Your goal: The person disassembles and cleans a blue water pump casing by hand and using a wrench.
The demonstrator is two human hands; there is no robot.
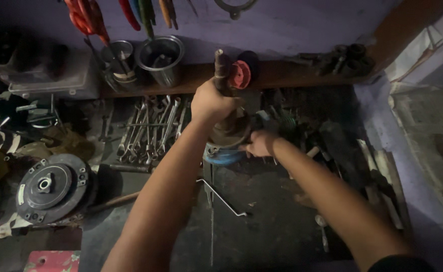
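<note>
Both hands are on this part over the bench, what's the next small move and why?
Probably steady the base first: the left hand grips the upright shaft near its top, while the right hand sits low beside the round metal body, so the part looks top-heavy.

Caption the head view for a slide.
Left hand grips a rusty upright metal shaft; right hand steadies its round base above a row of steel spanners.

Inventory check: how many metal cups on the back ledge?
2: a smaller metal cup at left, a larger metal cup right beside it, both holding tools. Others may be hidden in the dark.
</note>
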